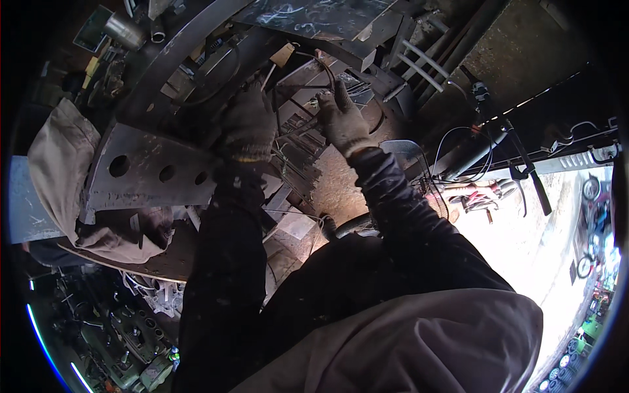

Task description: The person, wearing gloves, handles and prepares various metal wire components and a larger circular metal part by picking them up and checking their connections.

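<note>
Both of my hands wear knitted work gloves and reach over a cluttered pile of metal. In my right hand the fingers close on a thin dark bent metal rod, which curves up past the fingertips. My left hand is curled beside the pile, its fingers partly lost in shadow. Whatever it grips cannot be made out. A thin pale stick stands at its fingertips, below a small wooden block. Between the hands lie thin dark rods and several flat metal strips.
A steel plate with round holes stands at left, with a grey-brown cloth draped beside it. A dark flat plate lies at the far side. To the right are a wire mesh basket and bicycle handlebar.
</note>
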Demonstrator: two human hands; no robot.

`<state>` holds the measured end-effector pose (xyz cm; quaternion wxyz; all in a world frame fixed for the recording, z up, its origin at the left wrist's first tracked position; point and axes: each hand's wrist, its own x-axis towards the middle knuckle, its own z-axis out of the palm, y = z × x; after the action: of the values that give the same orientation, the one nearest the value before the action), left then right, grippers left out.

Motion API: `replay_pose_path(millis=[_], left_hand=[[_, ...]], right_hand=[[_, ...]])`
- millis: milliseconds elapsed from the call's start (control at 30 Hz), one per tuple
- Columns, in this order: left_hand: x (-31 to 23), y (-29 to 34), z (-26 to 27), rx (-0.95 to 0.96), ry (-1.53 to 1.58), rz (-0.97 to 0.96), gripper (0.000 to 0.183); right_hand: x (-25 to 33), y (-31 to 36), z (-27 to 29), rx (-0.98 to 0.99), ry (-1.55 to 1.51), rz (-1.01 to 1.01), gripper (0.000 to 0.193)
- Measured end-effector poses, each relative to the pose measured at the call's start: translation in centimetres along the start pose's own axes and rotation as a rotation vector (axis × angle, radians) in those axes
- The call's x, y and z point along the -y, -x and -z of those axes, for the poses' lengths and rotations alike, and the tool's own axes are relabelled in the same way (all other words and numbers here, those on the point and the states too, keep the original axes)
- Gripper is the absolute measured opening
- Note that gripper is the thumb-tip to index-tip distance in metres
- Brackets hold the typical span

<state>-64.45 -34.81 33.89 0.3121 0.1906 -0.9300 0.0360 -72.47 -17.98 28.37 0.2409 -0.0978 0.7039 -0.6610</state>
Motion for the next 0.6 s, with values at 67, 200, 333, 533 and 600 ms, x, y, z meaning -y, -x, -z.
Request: replay_pose_path(millis=[67, 200, 333, 533, 600], left_hand=[[-1.6, 0.1, 2.4, -0.045, -0.008, -0.062, 0.027], [-3.5, 1.4, 6.2, 0.383, 0.660, 0.054, 0.038], [-2.3, 3.3, 4.3, 0.795, 0.760, 0.113, 0.050], [-2.3, 2.5, 4.9, 0.749, 0.481, -0.009, 0.045], [-2.5, 2.8, 4.9, 0.725, 0.534, 0.003, 0.043]], right_hand=[[-1.3, -0.7, 2.8, 0.121, 0.156, 0.161, 0.057], [0.1, 0.7, 3.2, 0.270, -0.084, 0.124, 0.045], [-1.0, 0.5, 2.2, 0.287, -0.553, -0.092, 0.047], [-3.5, -0.8, 2.4, 0.370, 0.016, 0.476, 0.041], [-3.5, -0.4, 1.8, 0.384, -0.240, 0.323, 0.037]])
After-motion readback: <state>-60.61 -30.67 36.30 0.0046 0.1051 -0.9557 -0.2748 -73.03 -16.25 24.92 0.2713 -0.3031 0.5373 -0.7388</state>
